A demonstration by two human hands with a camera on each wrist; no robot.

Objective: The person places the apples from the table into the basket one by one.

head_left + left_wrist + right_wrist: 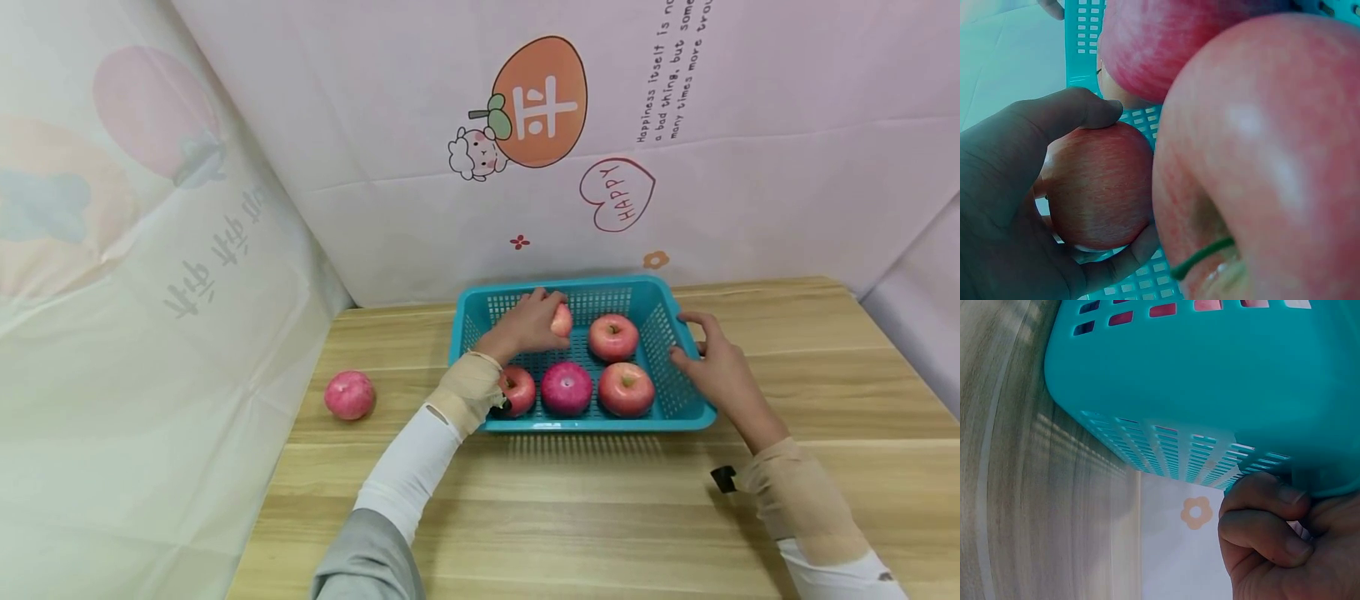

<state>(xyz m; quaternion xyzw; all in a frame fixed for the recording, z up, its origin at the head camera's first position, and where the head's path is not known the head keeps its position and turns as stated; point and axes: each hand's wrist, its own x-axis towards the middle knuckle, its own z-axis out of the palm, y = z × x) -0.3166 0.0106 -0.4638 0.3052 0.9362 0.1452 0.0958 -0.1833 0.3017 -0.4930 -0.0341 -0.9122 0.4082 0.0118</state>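
A turquoise plastic basket [600, 426] with lattice walls stands on the table, with apples inside. My left hand [528, 323] reaches into its left half and grips an apple [1100, 187], thumb on one side and fingers round the other. Nearby lie a front-left apple [519, 390], partly hidden by my wrist, and a deeper pink apple [566, 387] at the front middle. Two more apples, one at the back [613, 337] and one in front [626, 389], sit on the right side. My right hand [723, 371] holds the basket's right rim with curled fingers.
A lone pink apple [349, 395] lies on the wooden table [570, 517], left of the basket. Behind the basket rises a white printed cloth [405, 233], close to its back rim. Another pale cloth [150, 375] hangs along the left side.
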